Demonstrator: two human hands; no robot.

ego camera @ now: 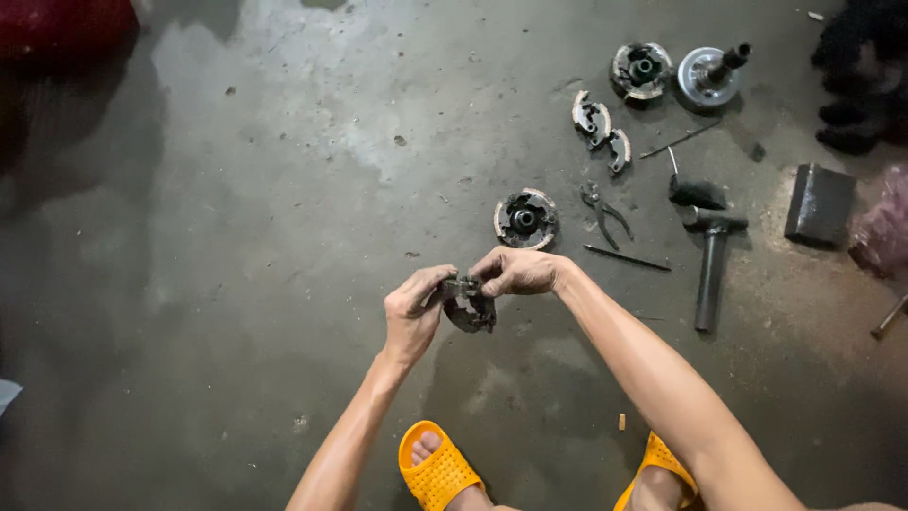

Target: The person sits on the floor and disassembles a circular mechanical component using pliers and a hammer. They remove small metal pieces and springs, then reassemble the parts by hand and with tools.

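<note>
Both my hands hold one small dark curved metal part [470, 307], greasy and shoe-shaped, above the concrete floor. My left hand [414, 308] grips its left side with fingers curled over the top. My right hand [518, 272] pinches its upper right edge. Just beyond my hands, a round metal clutch-like assembly [526, 219] with a dark centre lies on the floor.
Two loose curved shoes [602, 128], another round assembly [641, 69], a disc with a shaft [711, 75], pliers [602, 210], thin rods [627, 257], a hammer [711, 248] and a dark block [819, 203] lie at the right. My feet wear yellow sandals [438, 469].
</note>
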